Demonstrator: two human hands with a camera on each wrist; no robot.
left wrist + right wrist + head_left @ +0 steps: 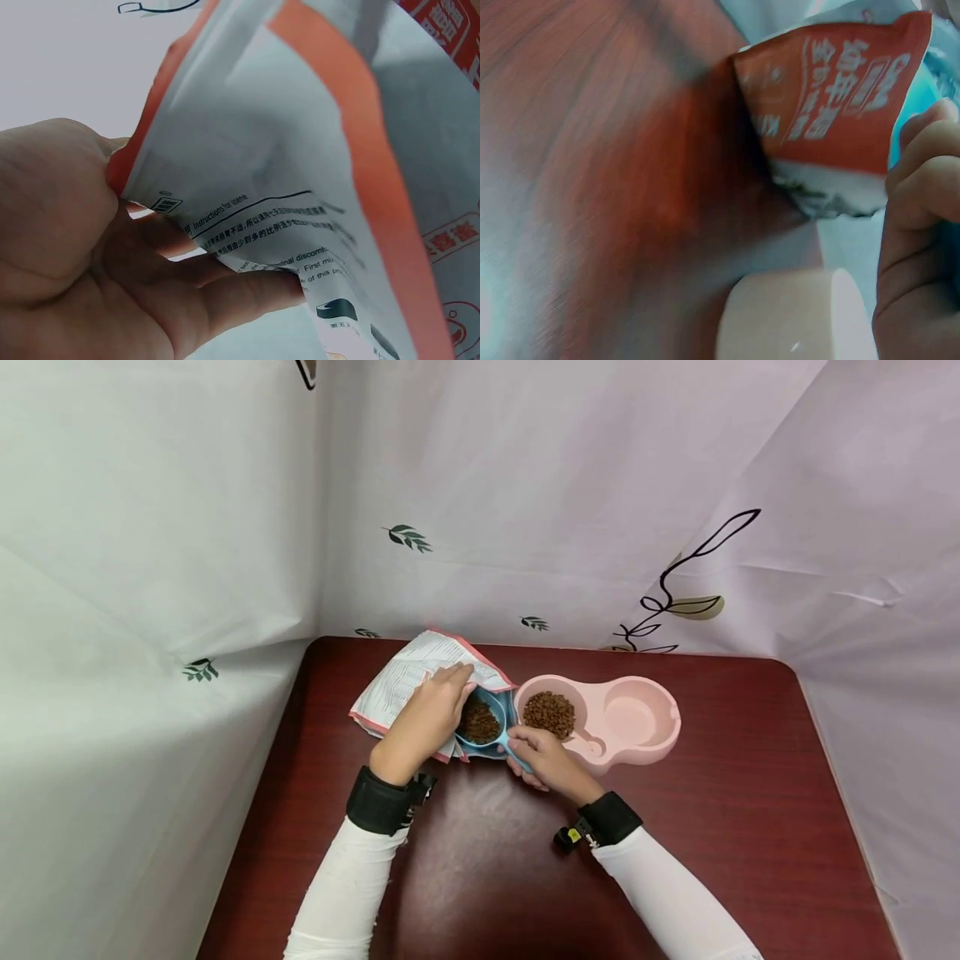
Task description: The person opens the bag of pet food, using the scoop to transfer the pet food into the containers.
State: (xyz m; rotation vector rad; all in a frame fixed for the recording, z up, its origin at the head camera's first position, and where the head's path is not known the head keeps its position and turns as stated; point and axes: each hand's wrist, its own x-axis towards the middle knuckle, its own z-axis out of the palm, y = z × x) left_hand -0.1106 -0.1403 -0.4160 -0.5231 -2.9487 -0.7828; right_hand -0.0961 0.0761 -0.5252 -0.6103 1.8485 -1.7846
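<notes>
A white and red printed food bag (401, 677) lies on its side, its mouth facing right. My left hand (431, 710) holds the bag's upper edge; in the left wrist view, the fingers (240, 298) reach behind the printed panel (247, 142). At the mouth, a blue scoop (503, 717) carries brown kibble (480, 723). My right hand (551, 762) grips the scoop's handle. Just right of the bag stands a pink double bowl (596, 700), with kibble (550, 713) in its left compartment and none in its right one. The bag's inside is mostly hidden.
Everything stands on a dark red wooden table (738, 793). White cloth with leaf prints (570, 510) hangs behind the table and along both sides. Black bands (381, 802) with small cameras sit on both wrists.
</notes>
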